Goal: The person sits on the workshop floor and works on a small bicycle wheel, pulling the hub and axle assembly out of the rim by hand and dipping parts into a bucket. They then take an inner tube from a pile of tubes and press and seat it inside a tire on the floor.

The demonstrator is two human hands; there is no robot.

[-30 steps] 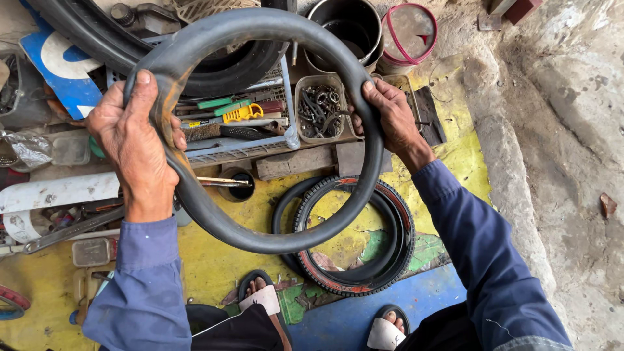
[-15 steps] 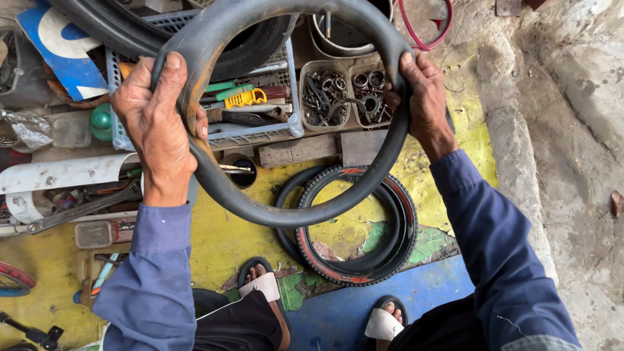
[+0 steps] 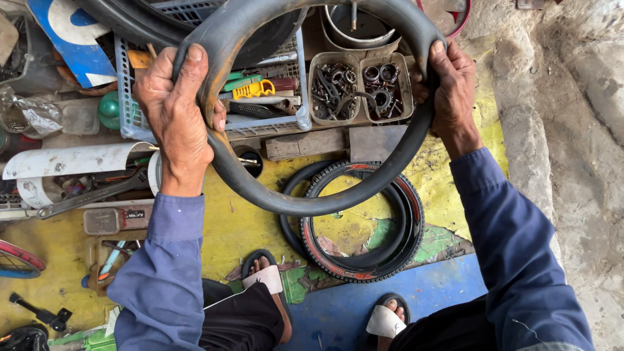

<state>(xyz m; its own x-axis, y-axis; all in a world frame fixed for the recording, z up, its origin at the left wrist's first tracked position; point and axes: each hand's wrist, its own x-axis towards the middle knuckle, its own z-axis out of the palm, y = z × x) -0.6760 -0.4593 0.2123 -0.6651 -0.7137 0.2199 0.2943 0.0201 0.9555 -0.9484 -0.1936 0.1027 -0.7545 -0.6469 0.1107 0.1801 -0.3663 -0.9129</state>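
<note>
Both hands grip a black inner tube (image 3: 305,201), left hand (image 3: 174,117) and right hand (image 3: 452,88) closed around opposite sides. A tyre (image 3: 364,224) (red-trimmed) lies on the floor beneath.

black inner tube (image 3: 247,175), red-striped tyre (image 3: 396,250), yellow floor (image 3: 234,227)

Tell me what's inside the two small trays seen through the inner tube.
The two small trays hold loose metal rings, bearings and small hardware. The inner tube, gripped by the left hand and right hand, hides their right edge.
</note>
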